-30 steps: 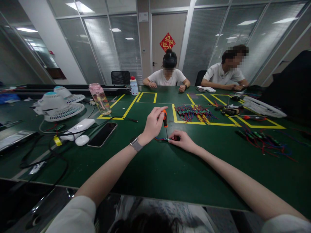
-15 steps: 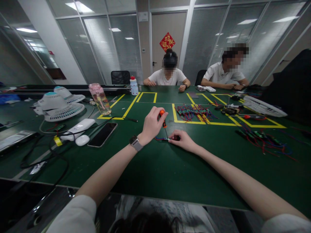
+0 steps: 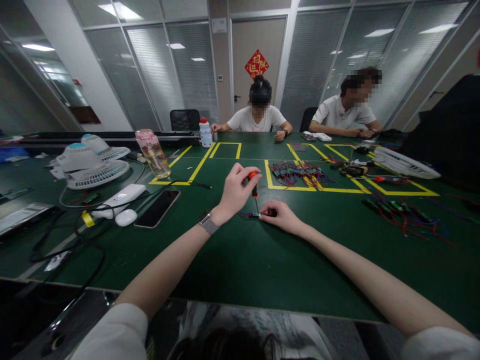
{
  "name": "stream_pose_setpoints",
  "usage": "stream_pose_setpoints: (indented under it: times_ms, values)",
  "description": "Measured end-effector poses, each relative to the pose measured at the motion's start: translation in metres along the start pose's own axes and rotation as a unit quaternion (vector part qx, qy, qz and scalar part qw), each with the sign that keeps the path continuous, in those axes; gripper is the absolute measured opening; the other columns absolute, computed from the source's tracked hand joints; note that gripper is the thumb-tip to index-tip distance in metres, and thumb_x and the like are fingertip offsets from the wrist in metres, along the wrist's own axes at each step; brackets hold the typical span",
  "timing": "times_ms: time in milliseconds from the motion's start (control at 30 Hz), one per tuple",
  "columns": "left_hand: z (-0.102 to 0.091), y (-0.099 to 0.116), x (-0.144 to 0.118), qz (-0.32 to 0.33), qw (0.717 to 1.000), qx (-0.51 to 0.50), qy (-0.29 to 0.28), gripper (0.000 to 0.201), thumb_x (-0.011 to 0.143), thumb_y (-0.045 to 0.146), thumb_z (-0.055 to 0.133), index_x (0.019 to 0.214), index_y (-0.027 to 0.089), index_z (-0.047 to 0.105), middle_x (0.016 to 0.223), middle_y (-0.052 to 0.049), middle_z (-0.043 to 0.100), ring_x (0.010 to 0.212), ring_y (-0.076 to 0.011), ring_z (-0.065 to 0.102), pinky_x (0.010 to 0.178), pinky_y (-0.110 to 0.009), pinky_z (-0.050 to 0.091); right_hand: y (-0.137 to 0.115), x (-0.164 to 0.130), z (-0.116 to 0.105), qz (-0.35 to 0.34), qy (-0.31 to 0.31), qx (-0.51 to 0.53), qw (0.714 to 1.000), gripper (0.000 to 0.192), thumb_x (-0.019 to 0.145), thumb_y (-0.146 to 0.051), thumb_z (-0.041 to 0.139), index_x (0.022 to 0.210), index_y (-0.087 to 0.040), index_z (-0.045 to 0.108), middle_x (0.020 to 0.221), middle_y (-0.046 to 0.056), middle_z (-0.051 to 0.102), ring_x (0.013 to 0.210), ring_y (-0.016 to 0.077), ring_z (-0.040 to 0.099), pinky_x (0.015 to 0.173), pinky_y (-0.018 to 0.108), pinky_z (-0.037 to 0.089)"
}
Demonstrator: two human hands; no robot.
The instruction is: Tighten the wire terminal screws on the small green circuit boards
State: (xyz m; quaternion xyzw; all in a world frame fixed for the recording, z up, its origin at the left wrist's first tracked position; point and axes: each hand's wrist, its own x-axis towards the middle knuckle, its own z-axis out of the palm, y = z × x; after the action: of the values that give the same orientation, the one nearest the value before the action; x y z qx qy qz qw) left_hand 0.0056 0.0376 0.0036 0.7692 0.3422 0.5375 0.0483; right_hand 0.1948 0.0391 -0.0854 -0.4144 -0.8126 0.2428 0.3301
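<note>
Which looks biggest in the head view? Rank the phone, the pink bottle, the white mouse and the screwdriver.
Largest to smallest, as seen:
1. phone
2. pink bottle, farther back, so unsure against the phone
3. white mouse
4. screwdriver, partly hidden in the left hand

Left hand (image 3: 234, 192) stands screwdriver (image 3: 254, 183) on small board (image 3: 258, 215) under right hand (image 3: 282, 217).

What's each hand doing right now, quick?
Left hand: closed around the orange screwdriver, tip down on the small wired board.
Right hand: fingers pressing the small wired board onto the green table.
</note>
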Motion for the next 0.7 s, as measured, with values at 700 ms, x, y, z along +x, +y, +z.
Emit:
stream_pose_setpoints:
  times_ms: [700]
  values:
    - [0.0022,0.0005,-0.001,0.013,0.999,-0.047,-0.022,0.023,0.095,0.019,0.046,0.113,0.018,0.06,0.096,-0.004,0.06,0.087,-0.0137,0.057,0.078,-0.026,0.046,-0.0009,0.0004,-0.0009,-0.004,-0.002,0.001,1.0,0.009,0.076,-0.024,0.07,0.08,-0.015,0.071,0.072,0.002,0.058,0.066,0.0149,0.054,0.062,0.027,0.043]
